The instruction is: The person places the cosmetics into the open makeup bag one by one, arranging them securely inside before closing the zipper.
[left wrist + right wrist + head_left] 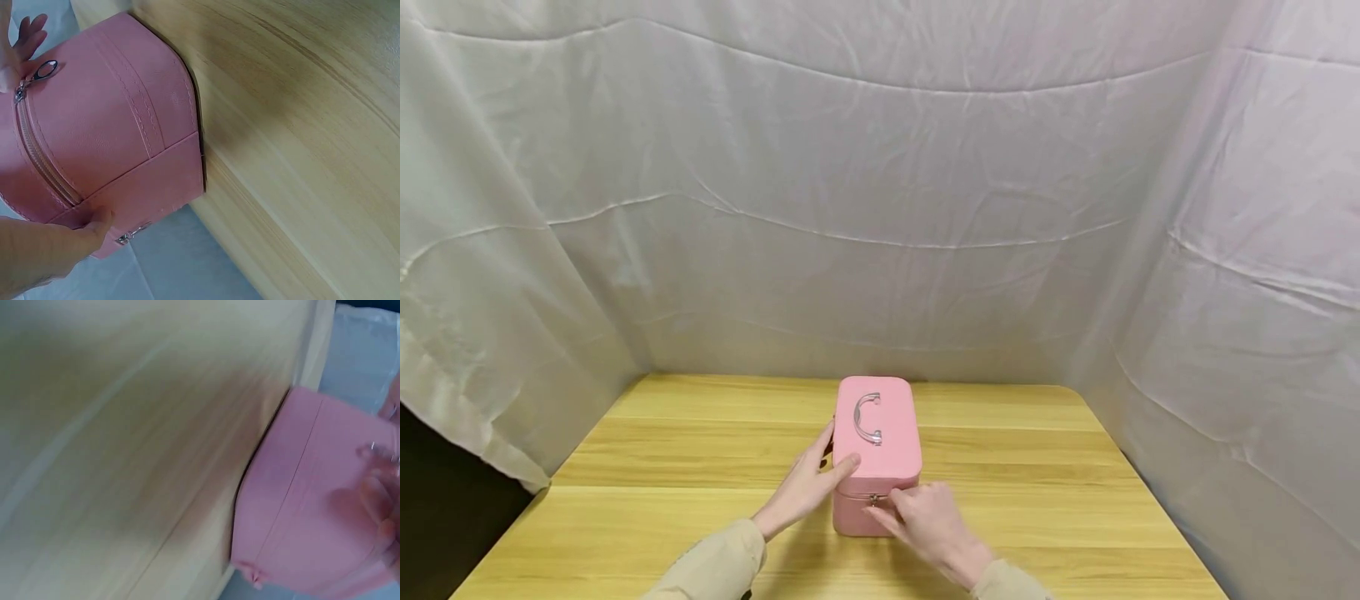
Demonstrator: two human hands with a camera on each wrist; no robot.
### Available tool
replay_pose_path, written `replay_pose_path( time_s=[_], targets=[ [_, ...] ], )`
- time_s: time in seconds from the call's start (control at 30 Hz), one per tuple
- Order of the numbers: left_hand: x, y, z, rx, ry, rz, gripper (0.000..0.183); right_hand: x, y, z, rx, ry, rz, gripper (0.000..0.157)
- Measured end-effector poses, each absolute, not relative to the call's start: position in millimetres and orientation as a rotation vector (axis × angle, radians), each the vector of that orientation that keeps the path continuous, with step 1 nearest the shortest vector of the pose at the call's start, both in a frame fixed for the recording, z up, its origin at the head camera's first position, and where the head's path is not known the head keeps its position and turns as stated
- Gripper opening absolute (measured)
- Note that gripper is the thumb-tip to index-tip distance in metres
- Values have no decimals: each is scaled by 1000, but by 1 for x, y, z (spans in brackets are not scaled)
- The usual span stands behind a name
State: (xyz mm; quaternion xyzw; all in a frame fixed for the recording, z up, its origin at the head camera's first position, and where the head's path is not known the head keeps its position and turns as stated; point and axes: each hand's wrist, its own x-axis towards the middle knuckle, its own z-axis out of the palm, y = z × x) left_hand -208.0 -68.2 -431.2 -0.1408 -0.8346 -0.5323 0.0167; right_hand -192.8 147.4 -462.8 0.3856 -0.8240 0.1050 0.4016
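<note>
A pink zip-up case [887,425] with a silver handle [868,418] on its lid stands upright on the wooden table. My left hand [808,479] lies along its left side, the thumb reaching onto the lid and the fingers spread against the side. At the front, my right hand [928,517] is beside the zipper pull [874,499], index finger bent. In the left wrist view the pull's ring [45,69] hangs free beside those fingertips. Blur in the right wrist view hides whether the right fingers pinch anything. The lid is down.
The wooden tabletop [1037,467] extends to both sides of the case. Pale grey cloth [880,167] hangs behind the table and along its sides. A dark area [445,500] shows beyond the table's left edge.
</note>
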Motion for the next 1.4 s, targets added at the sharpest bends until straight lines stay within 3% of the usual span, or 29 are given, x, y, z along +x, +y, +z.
replay_pose_path(
  time_s=[0.43,0.77,1.0,1.17,1.4],
  targets=[
    [-210,-69,-431,-437,-2595,-1632,78,-184,131,-463,846,-2142,261,36],
    [-210,-71,-431,-482,-2606,-1633,78,-188,140,-460,1000,-2222,436,33],
    [-210,-74,-431,-504,-2631,-1625,79,-193,152,-459,1190,-2183,524,22],
    [-210,-75,-429,-519,-2664,-1637,81,-201,169,-462,1317,-2061,567,14],
    [-208,-75,-426,-516,-2680,-1642,82,-211,201,-464,1360,-2131,756,15]
  ],
)
